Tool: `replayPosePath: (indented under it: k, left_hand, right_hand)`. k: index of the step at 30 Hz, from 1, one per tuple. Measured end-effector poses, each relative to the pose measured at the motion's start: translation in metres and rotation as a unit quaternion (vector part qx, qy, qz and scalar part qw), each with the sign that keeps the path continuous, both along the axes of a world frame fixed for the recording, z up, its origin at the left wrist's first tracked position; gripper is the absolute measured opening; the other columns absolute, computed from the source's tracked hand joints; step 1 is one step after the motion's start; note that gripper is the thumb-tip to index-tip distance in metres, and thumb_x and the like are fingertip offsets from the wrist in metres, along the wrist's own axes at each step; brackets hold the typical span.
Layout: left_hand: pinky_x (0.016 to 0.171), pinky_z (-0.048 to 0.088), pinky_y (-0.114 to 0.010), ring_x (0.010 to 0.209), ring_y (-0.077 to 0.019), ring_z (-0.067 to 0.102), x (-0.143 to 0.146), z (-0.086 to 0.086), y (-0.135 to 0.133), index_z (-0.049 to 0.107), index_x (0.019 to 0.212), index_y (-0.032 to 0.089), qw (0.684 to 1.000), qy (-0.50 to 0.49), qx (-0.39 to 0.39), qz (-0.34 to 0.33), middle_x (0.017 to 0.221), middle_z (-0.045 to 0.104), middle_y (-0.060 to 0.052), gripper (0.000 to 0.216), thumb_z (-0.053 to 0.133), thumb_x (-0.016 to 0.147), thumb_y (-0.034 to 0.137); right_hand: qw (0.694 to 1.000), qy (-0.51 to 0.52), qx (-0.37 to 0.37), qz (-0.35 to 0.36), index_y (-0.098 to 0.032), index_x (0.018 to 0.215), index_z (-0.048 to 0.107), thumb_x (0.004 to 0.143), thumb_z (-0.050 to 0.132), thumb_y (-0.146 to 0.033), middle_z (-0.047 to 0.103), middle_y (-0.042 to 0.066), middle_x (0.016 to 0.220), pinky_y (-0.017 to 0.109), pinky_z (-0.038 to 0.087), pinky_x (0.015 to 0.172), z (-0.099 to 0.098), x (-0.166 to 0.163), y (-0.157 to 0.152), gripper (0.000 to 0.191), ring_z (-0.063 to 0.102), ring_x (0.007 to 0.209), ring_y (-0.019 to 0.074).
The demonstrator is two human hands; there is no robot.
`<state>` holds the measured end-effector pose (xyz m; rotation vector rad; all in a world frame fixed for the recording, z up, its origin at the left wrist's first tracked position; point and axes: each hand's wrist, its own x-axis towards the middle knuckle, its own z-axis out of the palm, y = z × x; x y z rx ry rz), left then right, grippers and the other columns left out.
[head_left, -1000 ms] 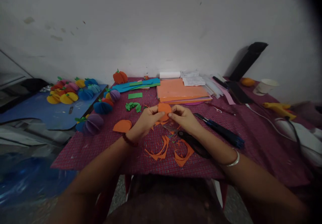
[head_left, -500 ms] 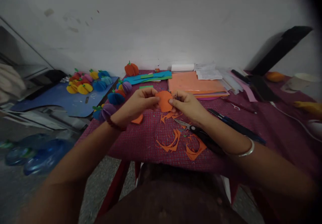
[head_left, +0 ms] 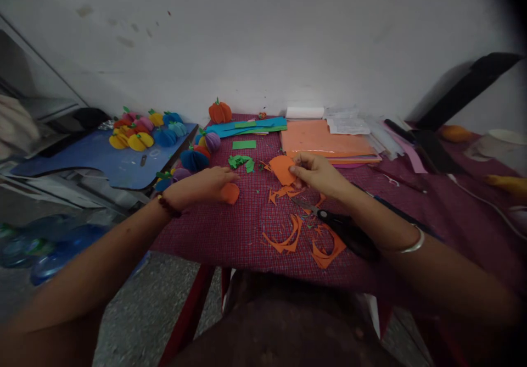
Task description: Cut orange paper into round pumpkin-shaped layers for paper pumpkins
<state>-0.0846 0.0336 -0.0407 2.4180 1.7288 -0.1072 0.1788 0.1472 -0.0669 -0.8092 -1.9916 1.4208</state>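
My right hand (head_left: 310,172) pinches a rounded orange paper cutout (head_left: 282,169) by its right edge, above the table. Off to the left, my left hand (head_left: 214,183) reaches over another orange cutout (head_left: 231,193) on the cloth, its fingers stretched out and partly covering that piece. Scissors (head_left: 329,218) with black handles lie below my right hand, blades towards the middle. Around them are curved orange paper scraps (head_left: 288,238). Crumpled green paper scraps (head_left: 242,162) and a green paper rectangle (head_left: 244,144) sit beyond my left hand.
Folded-paper pumpkins (head_left: 194,160) line the table's left edge; several more (head_left: 140,141) stand on a blue board (head_left: 111,161). Orange sheets (head_left: 317,139) and blue strips (head_left: 247,127) lie at the back. A dark cutter (head_left: 399,210) is under my right forearm.
My left hand has let go of the cutout and moved left and down to the other orange piece. My right hand now holds its cutout alone, slightly farther right.
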Motion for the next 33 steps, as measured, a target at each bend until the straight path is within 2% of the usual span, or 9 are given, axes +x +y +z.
replayPosePath:
  k: [4, 7, 10, 15, 19, 24, 28, 30, 33]
  left_hand:
    - [0.091, 0.043, -0.033, 0.105, -0.0227, 0.059, 0.036, 0.0, 0.013, 0.055, 0.123, 0.015, 0.998, -0.041, 0.047, -0.023, 0.117, 0.062, -0.011, 0.04, 0.055, 0.084, 0.023]
    - [0.088, 0.044, -0.031, 0.1, -0.0212, 0.06, 0.071, -0.009, 0.028, 0.061, 0.112, 0.013, 0.993, -0.057, 0.031, -0.095, 0.11, 0.064, -0.011, 0.029, 0.053, 0.085, 0.021]
    - [0.082, 0.045, -0.031, 0.092, -0.0204, 0.061, 0.103, -0.015, 0.032, 0.063, 0.101, 0.012, 0.99, -0.064, 0.031, -0.119, 0.103, 0.065, -0.011, 0.021, 0.051, 0.087, 0.022]
    - [0.062, 0.043, -0.028, 0.07, -0.0183, 0.06, 0.142, -0.006, -0.004, 0.058, 0.083, 0.017, 0.992, -0.061, -0.04, -0.098, 0.079, 0.065, -0.004, 0.03, 0.05, 0.087, 0.046]
    - [0.065, 0.047, -0.033, 0.08, -0.0234, 0.061, 0.154, -0.009, -0.035, 0.053, 0.097, 0.018, 0.995, -0.012, -0.028, -0.096, 0.096, 0.064, -0.007, 0.03, 0.058, 0.081, 0.042]
    - [0.081, 0.048, -0.038, 0.092, -0.0247, 0.058, 0.153, -0.029, -0.04, 0.05, 0.095, 0.02, 0.993, -0.018, -0.015, -0.116, 0.106, 0.061, -0.01, 0.018, 0.052, 0.077, 0.019]
    - [0.083, 0.047, -0.038, 0.091, -0.0239, 0.056, 0.15, -0.04, -0.04, 0.049, 0.096, 0.02, 0.992, -0.052, -0.022, -0.11, 0.101, 0.061, -0.009, 0.024, 0.046, 0.074, 0.01]
    - [0.079, 0.047, -0.035, 0.088, -0.0218, 0.056, 0.148, -0.041, -0.041, 0.048, 0.095, 0.02, 0.991, -0.083, -0.035, -0.097, 0.098, 0.061, -0.008, 0.024, 0.043, 0.074, 0.008]
    - [0.07, 0.044, -0.03, 0.078, -0.0177, 0.056, 0.14, -0.033, -0.036, 0.048, 0.088, 0.02, 0.986, -0.14, -0.052, -0.075, 0.089, 0.06, -0.005, 0.018, 0.042, 0.075, 0.008]
  right_hand:
    - [0.998, 0.025, 0.006, -0.051, -0.02, 0.074, 0.047, 0.076, 0.063, -0.027, 0.052, -0.007, 0.049, 0.019, 0.041, 0.041, 0.002, 0.027, 0.015, 0.018, 0.052, 0.04, 0.0085]
    - [0.995, 0.046, -0.022, -0.082, -0.02, 0.075, 0.047, 0.075, 0.065, -0.029, 0.054, -0.007, 0.048, 0.02, 0.043, 0.04, -0.001, 0.049, 0.024, 0.02, 0.051, 0.039, 0.0091]
    - [0.994, 0.044, -0.037, -0.098, -0.02, 0.075, 0.048, 0.074, 0.068, -0.029, 0.055, -0.006, 0.048, 0.019, 0.043, 0.041, -0.003, 0.072, 0.029, 0.022, 0.053, 0.041, 0.0094]
    - [0.996, -0.022, -0.042, -0.071, -0.019, 0.076, 0.053, 0.071, 0.071, -0.028, 0.053, -0.006, 0.053, 0.019, 0.041, 0.041, 0.003, 0.109, 0.024, 0.021, 0.05, 0.042, 0.0075]
    - [0.996, -0.07, -0.034, -0.036, -0.018, 0.087, 0.06, 0.073, 0.069, -0.028, 0.052, -0.006, 0.061, 0.019, 0.04, 0.043, -0.001, 0.129, 0.016, 0.019, 0.047, 0.048, 0.0077]
    - [0.982, -0.151, 0.077, -0.086, -0.017, 0.1, 0.061, 0.078, 0.06, -0.021, 0.054, -0.004, 0.067, 0.022, 0.041, 0.049, -0.019, 0.13, 0.03, 0.022, 0.05, 0.055, 0.0108]
    - [0.912, -0.274, 0.262, -0.155, -0.015, 0.104, 0.061, 0.082, 0.059, -0.021, 0.066, 0.007, 0.091, 0.03, 0.046, 0.07, -0.019, 0.127, 0.025, 0.024, 0.06, 0.079, 0.0193]
    - [0.881, -0.309, 0.335, -0.127, -0.015, 0.106, 0.062, 0.083, 0.058, -0.023, 0.065, 0.012, 0.105, 0.033, 0.046, 0.08, -0.014, 0.129, 0.004, 0.024, 0.06, 0.092, 0.0235]
    - [0.875, -0.338, 0.347, -0.002, -0.018, 0.108, 0.061, 0.083, 0.06, -0.028, 0.065, 0.01, 0.103, 0.033, 0.046, 0.082, -0.005, 0.131, -0.038, 0.027, 0.061, 0.095, 0.0244]
